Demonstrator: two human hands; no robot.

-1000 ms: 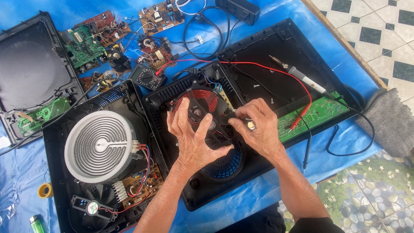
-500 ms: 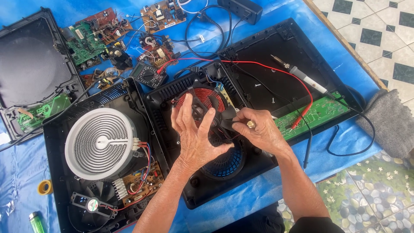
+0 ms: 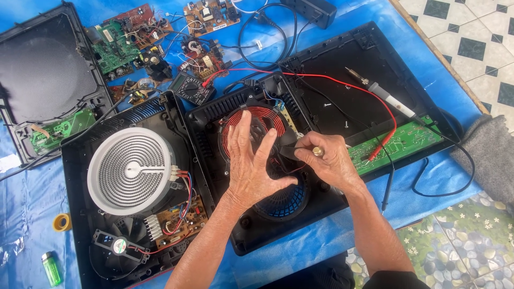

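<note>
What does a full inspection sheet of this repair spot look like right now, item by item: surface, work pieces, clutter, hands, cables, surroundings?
Surface: blue sheet spread under everything.
Job's things: opened black cooker base with a red copper coil and a blue fan grille.
Clutter: second base with a white spiral heating element, loose circuit boards, multimeter, soldering iron, yellow tape roll, green lighter.
Hands: left hand spread flat over the coil; right hand pinching a small black part.
Cables: red lead and black leads crossing the rear tray.
Surroundings: patterned floor tiles, grey cloth.
</note>
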